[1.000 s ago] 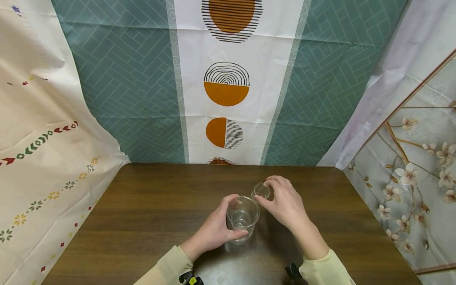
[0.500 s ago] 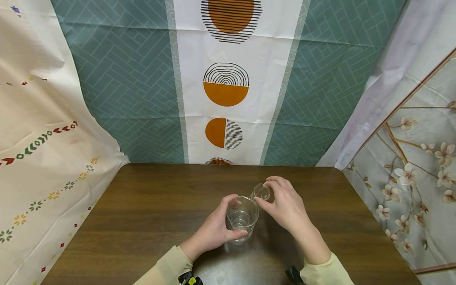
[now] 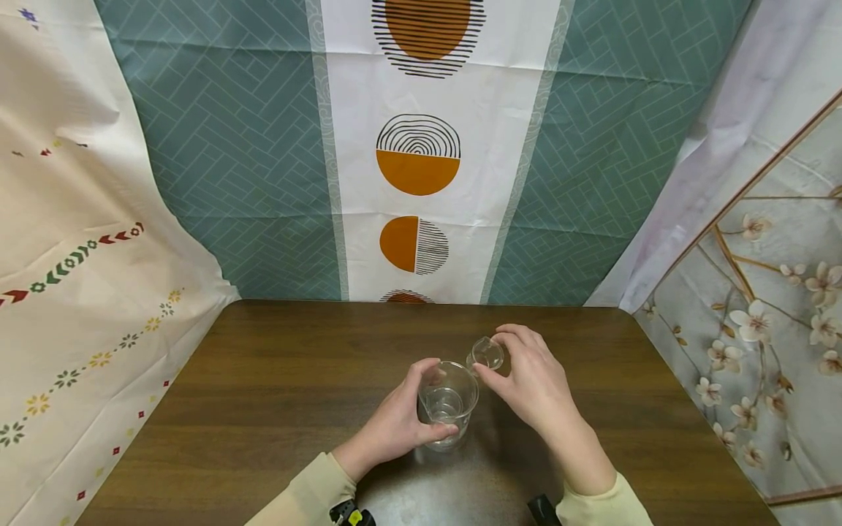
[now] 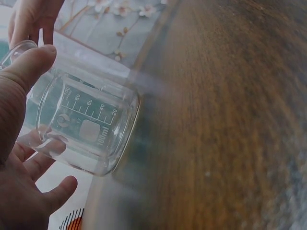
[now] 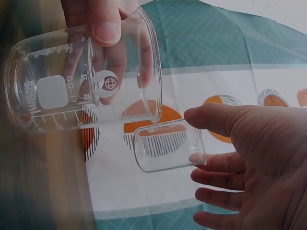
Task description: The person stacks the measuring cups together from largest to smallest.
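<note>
- Left hand [image 3: 391, 429]: thumb and fingers spread wide around the larger beaker [image 3: 450, 398], thumb on the near side, forefinger on the far side. Grip noted as a hold on the upper part of the glass.
- Larger beaker: clear glass, mouth uppermost, white printed scale; "100ml" was legible in the left wrist view. A second curved line showed within the glass; whether an inner vessel or a liquid level could not be determined. Base stood at or just above the table [image 3: 283, 394]; contact could not be confirmed.
- Right hand [image 3: 534, 381]: thumb and forefinger pinched the smaller beaker [image 3: 487, 354] near its rim, the gap between them only as wide as that glass. The remaining fingers extended free.
- Smaller beaker: clear glass, mouth up, slightly tilted, clear of the tabletop, beyond and to the right of the larger beaker. The two rims lay near each other; touching could not be established.
- Surroundings: wood-grain table; teal and white cloth [image 3: 230, 146] behind; cream cloth [image 3: 99, 307] at left; floral cloth [image 3: 750, 365] at right.
- Person: pale yellow sleeves [image 3: 302, 488].
</note>
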{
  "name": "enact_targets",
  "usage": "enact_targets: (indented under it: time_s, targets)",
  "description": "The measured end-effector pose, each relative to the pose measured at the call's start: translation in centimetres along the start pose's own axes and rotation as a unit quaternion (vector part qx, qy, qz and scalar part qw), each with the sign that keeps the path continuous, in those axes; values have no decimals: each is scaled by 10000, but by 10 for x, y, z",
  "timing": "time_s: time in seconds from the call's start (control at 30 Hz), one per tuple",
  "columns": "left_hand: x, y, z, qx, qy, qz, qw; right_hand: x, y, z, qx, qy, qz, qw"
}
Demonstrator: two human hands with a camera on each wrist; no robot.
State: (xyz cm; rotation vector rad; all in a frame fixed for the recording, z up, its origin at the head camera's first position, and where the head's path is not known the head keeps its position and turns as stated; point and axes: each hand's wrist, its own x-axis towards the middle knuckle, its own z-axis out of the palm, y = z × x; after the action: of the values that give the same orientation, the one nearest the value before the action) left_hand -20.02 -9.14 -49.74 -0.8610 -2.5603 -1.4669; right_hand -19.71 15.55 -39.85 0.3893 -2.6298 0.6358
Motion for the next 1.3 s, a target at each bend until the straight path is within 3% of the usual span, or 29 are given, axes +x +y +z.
enact_targets:
  time_s: [1.07,1.3]
  targets:
    - [0,0,0,16,-14,6,10000,-8,-9,-10,251,330,-256,9988]
    - [-1,0,0,24,-16,0,10000,-9,-13,-10,354,186,-245,9989]
